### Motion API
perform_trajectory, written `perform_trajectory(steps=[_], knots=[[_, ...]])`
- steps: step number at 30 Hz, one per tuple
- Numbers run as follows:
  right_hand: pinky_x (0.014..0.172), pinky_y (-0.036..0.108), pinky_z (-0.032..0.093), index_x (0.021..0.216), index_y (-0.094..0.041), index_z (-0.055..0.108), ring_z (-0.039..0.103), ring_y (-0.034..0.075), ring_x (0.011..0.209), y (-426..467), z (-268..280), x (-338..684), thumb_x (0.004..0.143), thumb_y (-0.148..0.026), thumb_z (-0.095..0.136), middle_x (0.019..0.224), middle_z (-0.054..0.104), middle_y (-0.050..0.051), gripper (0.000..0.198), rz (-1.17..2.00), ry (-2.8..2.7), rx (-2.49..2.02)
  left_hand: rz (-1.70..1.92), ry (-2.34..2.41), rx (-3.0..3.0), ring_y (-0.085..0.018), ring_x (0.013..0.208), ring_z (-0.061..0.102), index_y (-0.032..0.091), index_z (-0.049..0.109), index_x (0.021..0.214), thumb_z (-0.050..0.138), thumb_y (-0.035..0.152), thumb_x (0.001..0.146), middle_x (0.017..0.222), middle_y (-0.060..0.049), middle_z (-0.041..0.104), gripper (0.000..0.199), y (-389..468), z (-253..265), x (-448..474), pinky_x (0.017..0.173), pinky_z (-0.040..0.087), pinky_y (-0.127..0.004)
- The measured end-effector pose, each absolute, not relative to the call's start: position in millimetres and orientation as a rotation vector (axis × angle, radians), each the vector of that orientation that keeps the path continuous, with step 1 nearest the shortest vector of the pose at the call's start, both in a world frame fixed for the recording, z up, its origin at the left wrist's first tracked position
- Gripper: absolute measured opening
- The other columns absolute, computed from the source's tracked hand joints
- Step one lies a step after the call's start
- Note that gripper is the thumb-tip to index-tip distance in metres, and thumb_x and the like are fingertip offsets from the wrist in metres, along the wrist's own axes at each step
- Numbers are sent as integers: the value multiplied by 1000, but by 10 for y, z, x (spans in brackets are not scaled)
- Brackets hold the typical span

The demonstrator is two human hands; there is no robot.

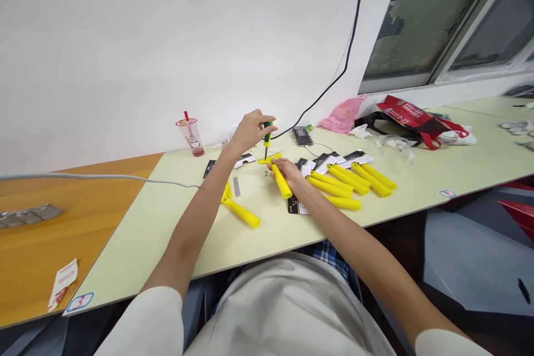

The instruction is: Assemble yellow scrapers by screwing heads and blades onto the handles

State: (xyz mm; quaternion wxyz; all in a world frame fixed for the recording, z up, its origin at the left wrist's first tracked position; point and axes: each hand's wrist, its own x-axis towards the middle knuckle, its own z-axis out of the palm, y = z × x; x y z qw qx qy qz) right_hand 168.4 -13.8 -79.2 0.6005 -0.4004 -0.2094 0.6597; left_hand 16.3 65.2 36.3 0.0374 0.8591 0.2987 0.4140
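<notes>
My left hand (253, 128) has its fingers closed on the green and yellow handle of a screwdriver (267, 136). The screwdriver stands upright, its tip down at the crosspiece of a yellow T-shaped scraper handle (281, 181). My right hand (287, 171) grips that scraper handle near where the crosspiece joins the round grip. Small screws (266, 173) lie on the table just left of it. A flat metal blade (236, 186) lies further left, beside another yellow scraper handle (242, 213). Whether the tip sits in a screw is too small to tell.
Several yellow scraper handles (331, 183) lie right of my right hand, with black and white cards (327, 162) behind. A cup with a straw (191, 136) stands by the wall. A red bag (411, 117) and pink plastic bag (344, 115) lie back right. A grey cable (100, 176) crosses left.
</notes>
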Motion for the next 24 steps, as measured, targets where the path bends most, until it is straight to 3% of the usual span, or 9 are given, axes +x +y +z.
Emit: perform_trajectory(steps=[5, 12, 17, 24], knots=[[44, 18, 55, 98, -22, 54, 69, 14, 61, -143, -770, 1690, 100, -4, 68, 81, 72, 3, 24, 1557, -472, -929, 1083, 922, 2558, -22, 96, 72, 18, 81, 133, 76, 27, 92, 124, -12, 82, 42, 568, 493, 65, 93, 57, -37], [43, 19, 56, 97, -20, 57, 68, 14, 59, -159, -757, 1703, 104, -5, 64, 78, 71, 4, 17, 1591, -476, -916, 868, 670, 2512, -25, 114, 73, 22, 82, 130, 69, 27, 98, 133, -11, 80, 35, 485, 619, -153, 105, 55, -41], [42, 20, 56, 97, -22, 54, 70, 15, 59, -143, -793, 1688, 99, -4, 71, 81, 73, 2, 25, 1526, -472, -901, 847, 819, 2579, -24, 110, 74, 24, 80, 132, 68, 38, 100, 132, -11, 79, 38, 486, 610, -167, 97, 56, -37], [43, 21, 58, 96, -23, 55, 74, 16, 63, -136, -826, 1694, 97, -6, 75, 81, 74, 0, 26, 1469, -456, -874, 1160, 1011, 2634, -20, 83, 66, 18, 83, 110, 75, 49, 95, 102, -9, 80, 36, 556, 539, -35, 86, 54, -36]])
